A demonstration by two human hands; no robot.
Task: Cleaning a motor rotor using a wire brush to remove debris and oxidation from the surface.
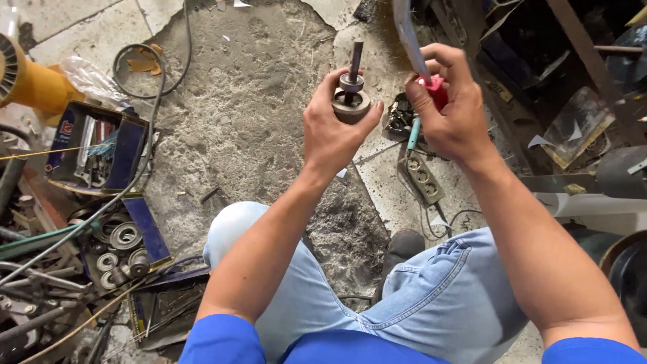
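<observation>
Left hand (335, 131): clenched round rotor (351, 101), shaft up. Right hand (450, 111): pinching red-handled tool (435, 87). Best practice, judged: hold rotor upright, steady; bring tool squarely to shaft.

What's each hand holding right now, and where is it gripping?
The left hand grips a metal rotor around its cylindrical body, shaft pointing up. The right hand pinches a red-handled tool by its handle.

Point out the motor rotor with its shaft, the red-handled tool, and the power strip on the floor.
motor rotor (350, 104), head view, on its round body top.
red-handled tool (437, 87), head view, on the red handle.
power strip (422, 178), head view, on its socket face.
</observation>
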